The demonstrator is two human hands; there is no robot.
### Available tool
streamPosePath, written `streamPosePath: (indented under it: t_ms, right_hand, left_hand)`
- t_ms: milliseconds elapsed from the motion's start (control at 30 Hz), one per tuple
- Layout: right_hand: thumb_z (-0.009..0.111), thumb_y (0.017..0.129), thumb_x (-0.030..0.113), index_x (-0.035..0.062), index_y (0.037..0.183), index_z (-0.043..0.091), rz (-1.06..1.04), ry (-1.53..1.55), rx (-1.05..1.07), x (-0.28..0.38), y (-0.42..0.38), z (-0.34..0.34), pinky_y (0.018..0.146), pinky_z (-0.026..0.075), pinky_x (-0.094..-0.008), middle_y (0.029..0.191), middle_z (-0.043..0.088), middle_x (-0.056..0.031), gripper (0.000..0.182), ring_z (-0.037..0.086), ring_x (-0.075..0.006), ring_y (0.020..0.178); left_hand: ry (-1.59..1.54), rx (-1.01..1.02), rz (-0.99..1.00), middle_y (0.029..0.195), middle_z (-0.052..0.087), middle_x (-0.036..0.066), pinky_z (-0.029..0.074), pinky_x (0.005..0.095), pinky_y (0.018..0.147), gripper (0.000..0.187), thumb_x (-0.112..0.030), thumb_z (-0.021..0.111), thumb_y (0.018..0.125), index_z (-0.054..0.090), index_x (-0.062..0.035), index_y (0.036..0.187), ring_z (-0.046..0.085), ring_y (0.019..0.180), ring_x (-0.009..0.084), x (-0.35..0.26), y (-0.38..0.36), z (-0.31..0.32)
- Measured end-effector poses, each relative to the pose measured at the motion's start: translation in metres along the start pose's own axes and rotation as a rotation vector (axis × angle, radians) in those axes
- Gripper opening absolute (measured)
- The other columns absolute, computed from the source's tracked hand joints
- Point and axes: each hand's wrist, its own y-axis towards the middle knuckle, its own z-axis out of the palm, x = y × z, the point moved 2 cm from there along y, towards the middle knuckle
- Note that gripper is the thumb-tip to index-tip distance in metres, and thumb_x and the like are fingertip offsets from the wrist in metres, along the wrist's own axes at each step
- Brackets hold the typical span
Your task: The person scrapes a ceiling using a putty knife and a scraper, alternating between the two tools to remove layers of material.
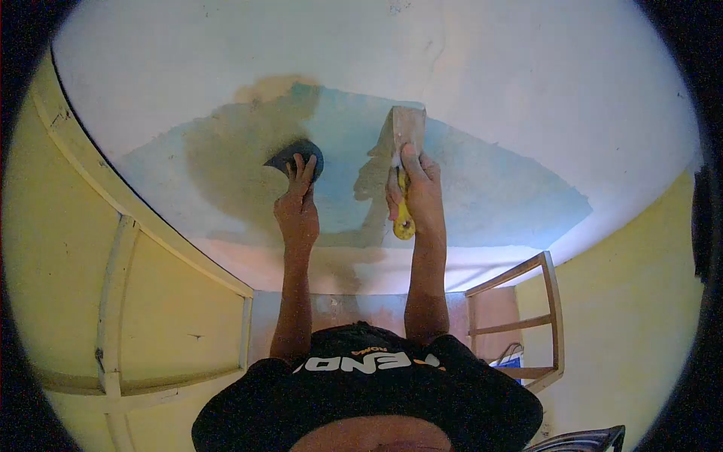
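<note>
Both my arms reach out to a pale surface with a blue-green patch (467, 181) on it. My left hand (298, 207) is at the left part of the patch, fingers over a dark, round-edged sheet (307, 151) that overlaps the surface. Its exact kind cannot be told. To the right, my right hand (420, 184) grips a putty knife (409, 124) by its yellow handle, thumb up near the blade. The blade's wide end lies over the patch's upper edge, and its metal looks smeared. Shadows of my arms and tools fall across the patch.
Yellow panels (173, 301) with a painted wooden frame (113, 301) line the left side. At the right stand an open wooden frame with crossbars (555, 316) and a yellow wall (625, 301). A dark chair-like edge (584, 438) shows at the bottom right.
</note>
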Motion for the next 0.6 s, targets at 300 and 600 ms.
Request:
streamPosePath:
  t_ms: [300,600]
  right_hand:
    - [0.049,0.107,0.042,0.0032,0.089,0.056,-0.009,-0.034,0.004,0.006,-0.002,-0.002,0.031,0.038,-0.0304,0.048,0.047,-0.005,0.044,0.044,-0.0173,0.031]
    - [0.049,0.107,0.043,0.0004,0.09,0.064,-0.027,-0.128,0.032,-0.002,0.01,-0.008,0.034,0.04,-0.0311,0.056,0.056,-0.0058,0.048,0.051,-0.0153,0.037]
  left_hand:
    - [-0.028,-0.04,0.039,0.144,0.051,0.023,0.042,0.0433,0.113,0.048,0.004,0.054,0.095,0.063,-0.0138,0.139,0.043,0.139,0.0383,-0.001,0.003,0.002]
    - [-0.02,-0.013,-0.066,0.148,0.048,0.023,0.041,0.0423,0.113,0.048,0.004,0.054,0.096,0.062,-0.0143,0.139,0.04,0.142,0.0372,-0.001,0.001,0.005]
